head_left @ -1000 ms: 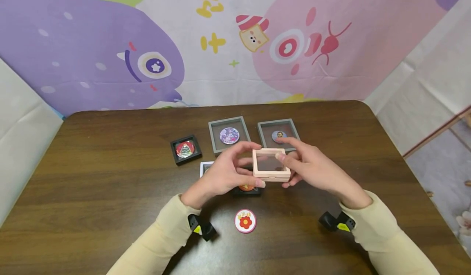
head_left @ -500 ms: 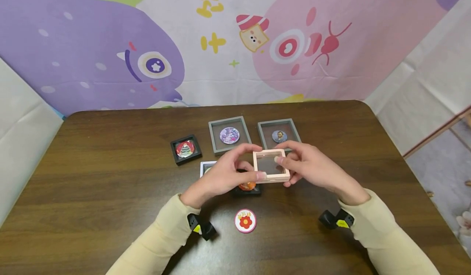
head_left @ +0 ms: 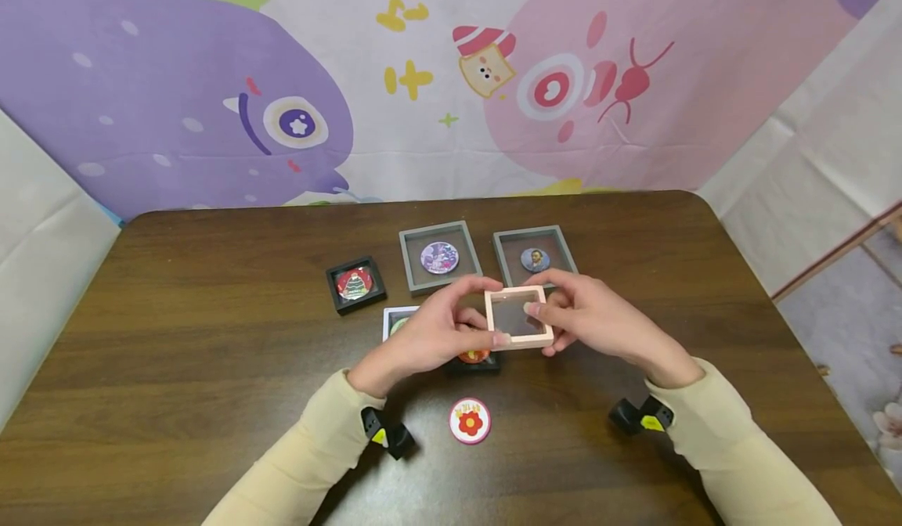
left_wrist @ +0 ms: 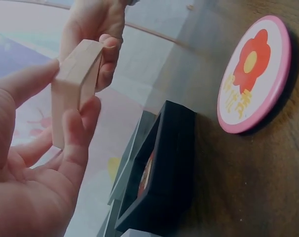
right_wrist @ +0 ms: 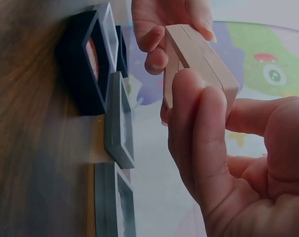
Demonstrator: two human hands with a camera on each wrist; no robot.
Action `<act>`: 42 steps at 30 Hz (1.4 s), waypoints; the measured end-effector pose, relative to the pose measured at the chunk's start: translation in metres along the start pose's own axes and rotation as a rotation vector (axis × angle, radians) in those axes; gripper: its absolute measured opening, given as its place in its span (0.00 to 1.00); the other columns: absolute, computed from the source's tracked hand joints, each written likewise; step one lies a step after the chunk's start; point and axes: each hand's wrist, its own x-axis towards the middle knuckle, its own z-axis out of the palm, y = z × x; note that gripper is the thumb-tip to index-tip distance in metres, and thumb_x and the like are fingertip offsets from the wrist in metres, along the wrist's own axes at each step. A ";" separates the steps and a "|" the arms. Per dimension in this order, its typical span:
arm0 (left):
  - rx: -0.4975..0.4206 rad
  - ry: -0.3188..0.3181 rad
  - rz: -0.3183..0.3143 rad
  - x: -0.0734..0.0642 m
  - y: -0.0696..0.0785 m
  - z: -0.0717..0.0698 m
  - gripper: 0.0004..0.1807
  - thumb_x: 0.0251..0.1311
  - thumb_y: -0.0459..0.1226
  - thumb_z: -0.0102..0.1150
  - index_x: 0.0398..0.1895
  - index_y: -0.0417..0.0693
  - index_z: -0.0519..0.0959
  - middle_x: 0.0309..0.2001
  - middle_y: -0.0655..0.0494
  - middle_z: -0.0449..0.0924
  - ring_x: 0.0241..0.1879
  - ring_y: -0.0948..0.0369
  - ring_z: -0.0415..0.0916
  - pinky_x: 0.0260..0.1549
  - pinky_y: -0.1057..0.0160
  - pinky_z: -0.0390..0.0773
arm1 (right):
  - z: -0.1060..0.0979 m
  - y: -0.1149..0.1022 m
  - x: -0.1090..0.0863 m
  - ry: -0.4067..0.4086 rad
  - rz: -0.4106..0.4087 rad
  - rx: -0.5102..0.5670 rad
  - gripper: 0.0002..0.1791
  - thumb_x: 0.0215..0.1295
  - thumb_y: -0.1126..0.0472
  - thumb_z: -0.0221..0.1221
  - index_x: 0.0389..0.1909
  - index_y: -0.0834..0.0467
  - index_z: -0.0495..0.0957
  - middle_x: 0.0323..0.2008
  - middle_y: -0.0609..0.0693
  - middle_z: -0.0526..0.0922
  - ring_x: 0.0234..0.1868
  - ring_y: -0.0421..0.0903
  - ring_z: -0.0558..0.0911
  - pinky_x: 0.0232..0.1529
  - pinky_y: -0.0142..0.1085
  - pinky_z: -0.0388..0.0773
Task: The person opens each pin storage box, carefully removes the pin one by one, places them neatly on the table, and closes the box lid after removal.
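Both hands hold a small pale-pink display frame [head_left: 519, 341] with a clear film window, raised over the table. My left hand [head_left: 440, 326] grips its left side, thumb on the lower front edge. On the right side, my right hand [head_left: 592, 315] pinches it, the thumb lying over the window. No badge shows behind the film. In the left wrist view the frame [left_wrist: 70, 84] is seen edge-on, its halves together. A round badge with a red flower [head_left: 470, 421] lies on the table nearer the body. Partly hidden below the left hand is a black frame [head_left: 486, 367] with an orange-red badge.
Two grey frames [head_left: 409, 265] with round badges stand at the back. Left of them lies a black frame [head_left: 343, 304] with a Christmas-tree badge. A white frame [head_left: 386, 322] is mostly covered by the left hand. The brown table [head_left: 176, 369] meets a cartoon-printed cloth [head_left: 423, 150] behind.
The pink frame has tipped slightly, so less of its lower edge shows. The left thumb has shifted up onto its front face; the right index finger has drawn in to the frame's top edge.
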 end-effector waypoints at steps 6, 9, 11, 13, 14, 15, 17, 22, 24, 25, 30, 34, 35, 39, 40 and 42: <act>0.072 -0.003 -0.009 0.001 -0.002 -0.003 0.33 0.58 0.32 0.70 0.66 0.45 0.68 0.41 0.44 0.85 0.40 0.45 0.84 0.36 0.53 0.83 | -0.003 0.004 0.002 0.009 -0.002 -0.108 0.21 0.71 0.60 0.60 0.61 0.62 0.71 0.26 0.56 0.82 0.24 0.55 0.85 0.29 0.50 0.84; 0.173 0.025 0.000 0.001 -0.002 -0.007 0.33 0.58 0.34 0.71 0.66 0.43 0.68 0.49 0.42 0.83 0.44 0.52 0.84 0.37 0.57 0.82 | -0.005 0.008 0.002 0.040 -0.006 -0.215 0.21 0.71 0.61 0.59 0.61 0.63 0.70 0.24 0.53 0.81 0.22 0.53 0.84 0.27 0.47 0.84; 0.256 0.047 0.004 0.001 -0.002 -0.010 0.33 0.58 0.36 0.71 0.66 0.42 0.69 0.55 0.43 0.80 0.45 0.58 0.83 0.37 0.60 0.81 | -0.007 0.010 0.002 0.061 -0.008 -0.318 0.20 0.71 0.61 0.59 0.60 0.63 0.71 0.23 0.50 0.80 0.21 0.51 0.84 0.27 0.44 0.83; 0.325 0.060 0.005 0.001 -0.002 -0.013 0.32 0.58 0.38 0.71 0.65 0.42 0.71 0.59 0.45 0.77 0.46 0.60 0.82 0.39 0.60 0.81 | -0.008 0.012 0.002 0.074 -0.007 -0.415 0.20 0.71 0.60 0.59 0.59 0.63 0.71 0.21 0.48 0.79 0.20 0.47 0.83 0.27 0.40 0.82; 0.358 0.061 0.010 0.000 -0.002 -0.014 0.31 0.58 0.38 0.72 0.64 0.42 0.71 0.59 0.46 0.77 0.46 0.61 0.82 0.40 0.60 0.80 | -0.008 0.013 0.003 0.078 -0.004 -0.455 0.20 0.71 0.60 0.59 0.59 0.63 0.71 0.21 0.47 0.78 0.19 0.45 0.83 0.27 0.40 0.81; 0.389 0.059 0.017 0.000 -0.002 -0.015 0.30 0.58 0.39 0.72 0.63 0.42 0.73 0.58 0.48 0.78 0.46 0.61 0.81 0.41 0.59 0.80 | -0.008 0.013 0.003 0.082 0.001 -0.489 0.20 0.71 0.60 0.59 0.59 0.63 0.71 0.20 0.46 0.77 0.19 0.43 0.82 0.27 0.39 0.80; 0.450 0.048 0.036 0.000 -0.003 -0.016 0.28 0.58 0.39 0.72 0.60 0.43 0.75 0.56 0.50 0.79 0.47 0.60 0.81 0.43 0.57 0.79 | -0.008 0.014 0.004 0.086 0.015 -0.534 0.20 0.71 0.59 0.59 0.59 0.63 0.71 0.20 0.46 0.77 0.19 0.41 0.81 0.28 0.38 0.79; 0.625 0.014 0.085 -0.001 -0.003 -0.018 0.26 0.54 0.43 0.75 0.55 0.45 0.79 0.51 0.54 0.82 0.51 0.58 0.78 0.52 0.55 0.75 | -0.009 0.016 0.005 0.073 0.057 -0.571 0.20 0.72 0.59 0.59 0.60 0.64 0.70 0.19 0.46 0.77 0.19 0.40 0.80 0.29 0.39 0.78; 0.697 0.009 0.090 -0.001 -0.003 -0.019 0.28 0.51 0.45 0.76 0.54 0.46 0.79 0.51 0.55 0.81 0.53 0.57 0.77 0.56 0.56 0.73 | -0.009 0.017 0.006 0.058 0.075 -0.582 0.20 0.73 0.59 0.58 0.60 0.64 0.69 0.20 0.46 0.77 0.19 0.40 0.80 0.29 0.39 0.78; 0.729 0.005 0.086 -0.001 -0.002 -0.020 0.29 0.50 0.46 0.77 0.54 0.47 0.79 0.52 0.55 0.80 0.54 0.57 0.76 0.58 0.56 0.71 | -0.009 0.017 0.006 0.051 0.084 -0.587 0.20 0.73 0.59 0.58 0.60 0.64 0.69 0.20 0.47 0.77 0.19 0.40 0.81 0.29 0.39 0.78; 0.834 -0.033 0.057 -0.003 -0.002 -0.023 0.32 0.50 0.51 0.76 0.56 0.48 0.78 0.54 0.54 0.79 0.57 0.55 0.72 0.61 0.54 0.68 | -0.009 0.020 0.007 0.026 0.109 -0.630 0.19 0.74 0.61 0.56 0.59 0.65 0.69 0.21 0.47 0.77 0.20 0.40 0.80 0.29 0.38 0.78; 0.874 -0.056 0.042 -0.004 -0.002 -0.025 0.33 0.48 0.52 0.76 0.57 0.48 0.78 0.55 0.53 0.78 0.58 0.55 0.71 0.61 0.54 0.68 | -0.008 0.021 0.007 0.013 0.125 -0.674 0.19 0.74 0.60 0.56 0.60 0.65 0.70 0.20 0.47 0.77 0.18 0.41 0.80 0.31 0.40 0.78; 0.891 -0.059 0.041 -0.004 -0.002 -0.025 0.34 0.47 0.52 0.77 0.57 0.48 0.78 0.55 0.54 0.78 0.58 0.55 0.71 0.60 0.54 0.68 | -0.008 0.021 0.008 0.008 0.129 -0.682 0.19 0.74 0.60 0.56 0.60 0.65 0.70 0.20 0.46 0.77 0.18 0.41 0.80 0.31 0.40 0.78; 1.013 -0.076 0.023 -0.005 -0.001 -0.023 0.40 0.42 0.54 0.79 0.59 0.48 0.77 0.56 0.54 0.77 0.57 0.53 0.70 0.61 0.52 0.68 | -0.007 0.024 0.008 -0.004 0.140 -0.696 0.19 0.74 0.59 0.56 0.59 0.64 0.70 0.18 0.46 0.77 0.17 0.42 0.79 0.29 0.39 0.76; 1.049 -0.079 0.019 -0.005 0.000 -0.022 0.41 0.41 0.54 0.79 0.60 0.48 0.77 0.56 0.54 0.77 0.57 0.53 0.70 0.61 0.52 0.67 | -0.007 0.025 0.009 -0.007 0.143 -0.698 0.18 0.74 0.59 0.56 0.59 0.64 0.69 0.17 0.46 0.77 0.17 0.42 0.79 0.29 0.39 0.75; 1.118 -0.083 0.008 -0.004 0.000 -0.020 0.44 0.39 0.56 0.80 0.61 0.48 0.76 0.56 0.53 0.76 0.56 0.52 0.69 0.62 0.51 0.66 | -0.008 0.026 0.009 -0.008 0.148 -0.703 0.16 0.74 0.59 0.56 0.57 0.64 0.70 0.16 0.46 0.77 0.16 0.42 0.78 0.28 0.38 0.74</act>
